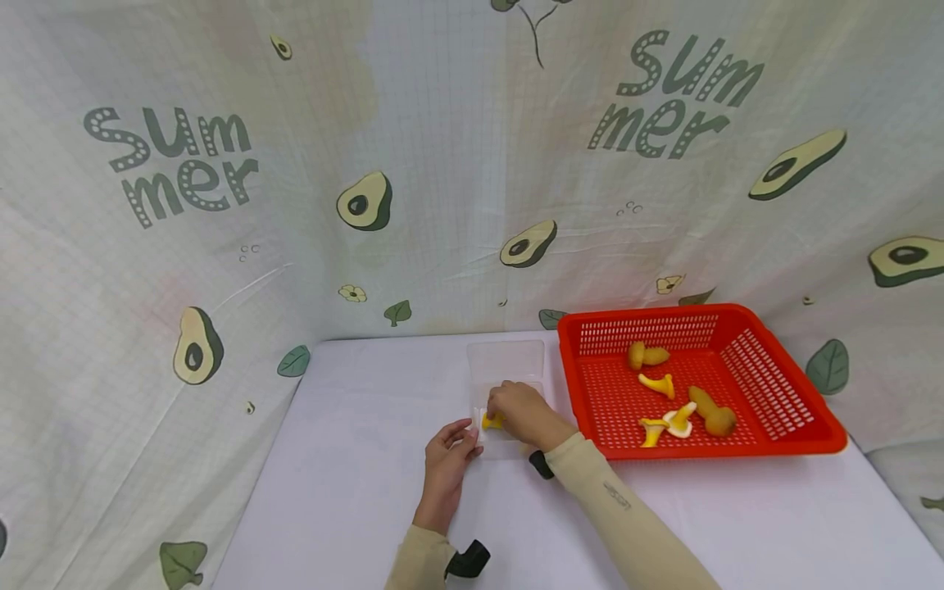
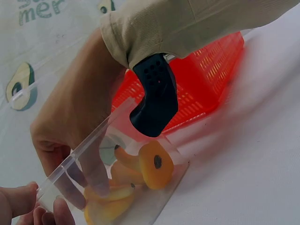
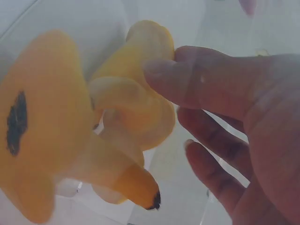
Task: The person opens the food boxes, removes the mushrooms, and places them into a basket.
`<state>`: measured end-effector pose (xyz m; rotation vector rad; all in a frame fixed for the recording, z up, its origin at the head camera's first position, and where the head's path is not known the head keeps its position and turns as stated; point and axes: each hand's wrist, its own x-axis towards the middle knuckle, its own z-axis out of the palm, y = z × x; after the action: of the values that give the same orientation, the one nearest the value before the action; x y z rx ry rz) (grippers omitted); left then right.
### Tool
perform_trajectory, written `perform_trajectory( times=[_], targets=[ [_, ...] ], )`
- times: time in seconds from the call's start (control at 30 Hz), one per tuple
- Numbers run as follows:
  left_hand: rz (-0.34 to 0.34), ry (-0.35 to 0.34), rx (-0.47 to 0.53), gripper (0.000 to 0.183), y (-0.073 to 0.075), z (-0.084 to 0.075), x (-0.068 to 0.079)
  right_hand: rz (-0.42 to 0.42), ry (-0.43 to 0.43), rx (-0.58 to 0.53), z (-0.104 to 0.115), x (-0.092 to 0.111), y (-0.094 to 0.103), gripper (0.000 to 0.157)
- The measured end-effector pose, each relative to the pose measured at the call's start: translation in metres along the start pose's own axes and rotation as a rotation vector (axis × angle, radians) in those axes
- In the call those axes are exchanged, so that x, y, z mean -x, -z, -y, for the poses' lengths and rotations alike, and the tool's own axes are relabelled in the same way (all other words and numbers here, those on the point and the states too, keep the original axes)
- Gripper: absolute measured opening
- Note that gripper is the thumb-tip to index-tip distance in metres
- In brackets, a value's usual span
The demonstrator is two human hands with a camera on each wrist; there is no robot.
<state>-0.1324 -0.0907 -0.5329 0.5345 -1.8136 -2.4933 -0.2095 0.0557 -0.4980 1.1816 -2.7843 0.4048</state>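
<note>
A clear plastic box [image 1: 509,449] stands on the table, its clear lid [image 1: 506,360] folded back at the far side. My left hand [image 1: 446,463] holds the box's left wall at the rim between thumb and fingers, as the left wrist view shows. Reaching down into the box, my right hand [image 1: 527,416] pinches a yellow mushroom [image 3: 140,93] with the thumb against it; the far fingertips are partly hidden. More yellow-orange mushrooms lie in the box, among them one with a dark patch [image 2: 155,166] on its cap.
To the right of the box stands a red slotted basket [image 1: 804,410]. Inside it are several mushrooms: brown ones [image 1: 714,414] and yellow ones [image 1: 658,385]. A white cloth [image 1: 347,475] covers the table, and a printed curtain [image 1: 442,123] hangs behind it.
</note>
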Motion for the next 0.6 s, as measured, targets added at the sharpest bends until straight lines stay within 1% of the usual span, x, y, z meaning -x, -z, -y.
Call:
perform_trajectory(
  times=[0.2, 0.33, 0.6],
  targets=[
    [-0.002, -0.007, 0.004, 0.031, 0.0011, 0.0018, -0.0005, -0.039, 0.027, 0.017, 0.0000, -0.0038, -0.0050, 0.011],
    [-0.007, -0.009, 0.002, 0.031, 0.0011, 0.0015, -0.0004, -0.033, 0.028, 0.059, 0.0004, -0.0060, -0.0077, 0.009],
    [0.004, -0.005, 0.001, 0.032, 0.0011, 0.0008, -0.0001, -0.035, 0.065, 0.114, 0.0013, -0.0076, -0.0098, 0.004]
  ],
)
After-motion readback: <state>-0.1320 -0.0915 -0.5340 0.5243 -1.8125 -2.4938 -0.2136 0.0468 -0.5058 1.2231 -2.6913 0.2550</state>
